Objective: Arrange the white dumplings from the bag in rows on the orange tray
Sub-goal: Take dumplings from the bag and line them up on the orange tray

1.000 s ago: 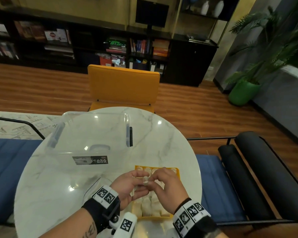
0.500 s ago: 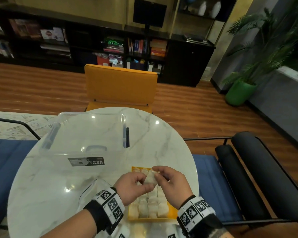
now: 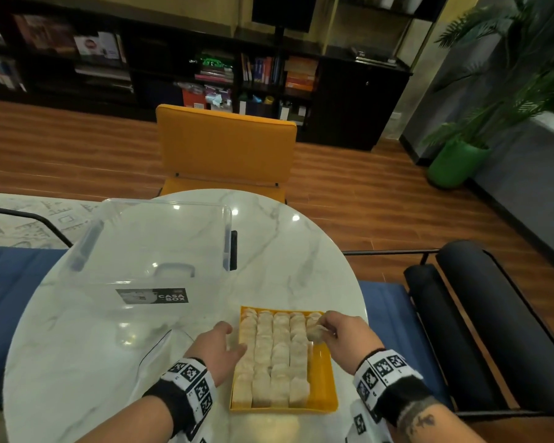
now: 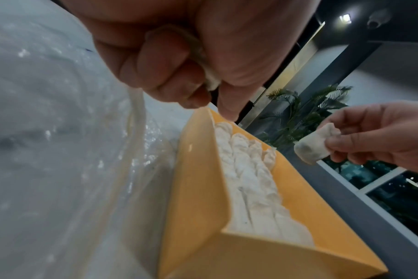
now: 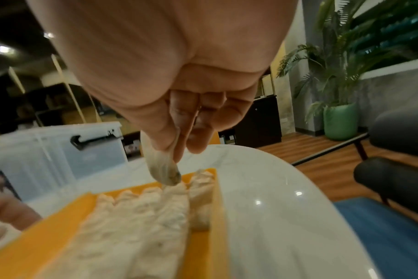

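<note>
The orange tray (image 3: 322, 388) lies near the table's front edge with several rows of white dumplings (image 3: 279, 353) in it. Only its right column has bare room. My right hand (image 3: 325, 329) pinches one dumpling (image 3: 315, 332) just above the far end of that column; the right wrist view shows this dumpling (image 5: 164, 169) hanging from thumb and fingers. My left hand (image 3: 234, 338) hovers at the tray's left rim, fingers curled round a thin white dumpling (image 4: 209, 81). The clear plastic bag (image 3: 160, 353) lies flat to the left of the tray.
A big clear storage box (image 3: 160, 244) stands on the round marble table (image 3: 285, 251) behind the bag. An orange chair (image 3: 224, 145) is at the far side. A black armchair (image 3: 493, 314) stands to the right.
Both hands were joined over the tray on dumplings held between them. They have parted: the right moved right with one dumpling, the left moved to the tray's left rim.
</note>
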The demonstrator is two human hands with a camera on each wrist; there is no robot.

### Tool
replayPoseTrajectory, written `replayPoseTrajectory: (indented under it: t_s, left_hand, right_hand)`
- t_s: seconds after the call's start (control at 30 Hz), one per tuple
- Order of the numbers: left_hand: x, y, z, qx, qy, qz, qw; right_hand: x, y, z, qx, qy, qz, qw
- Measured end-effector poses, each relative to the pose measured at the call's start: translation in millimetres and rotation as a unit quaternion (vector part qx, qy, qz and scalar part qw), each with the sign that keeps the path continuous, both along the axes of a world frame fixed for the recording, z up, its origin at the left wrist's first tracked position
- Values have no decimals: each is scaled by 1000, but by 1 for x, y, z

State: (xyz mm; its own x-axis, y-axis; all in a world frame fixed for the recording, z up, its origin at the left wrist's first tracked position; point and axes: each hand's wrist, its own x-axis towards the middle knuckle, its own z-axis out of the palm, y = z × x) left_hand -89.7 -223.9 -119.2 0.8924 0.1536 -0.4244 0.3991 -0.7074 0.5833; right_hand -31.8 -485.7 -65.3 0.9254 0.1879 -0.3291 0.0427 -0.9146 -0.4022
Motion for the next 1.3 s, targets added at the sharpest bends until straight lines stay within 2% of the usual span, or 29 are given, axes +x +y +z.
replayPoseTrajectory:
  t_s: [0.1,0.17,0.4,0.53,0.67,0.93,1.17,1.3]
  left_hand:
    - [2,-3,-5,26,21,-25,999]
    - [3,-4,-6,38,21,-35,998]
    - [5,-4,-10,32,27,-33,999]
    - [6,-3,-10,30,36,-37,998]
    - [6,-4,-10,30,41,-35,998]
    - [6,-3,-9,31,45,-38,998]
    - [5,-2,-7,16,37,-19,999]
    - [6,-5,6,-37,5,23,999]
  right_hand:
    - [13,-5,-15,-82,49,26,995]
    - [17,-3,-23,-105,72,40,991]
    - [35,12,-44,-180,72,98,976]
    - [43,12,-52,-176,43,83,980]
    - [49,10,-59,-161,34,39,986]
    - [56,10,-68,-158,25,7,987]
    - [51,9,-62,-127,9,-4,992]
    - [41,11,-47,-94,-8,-11,995]
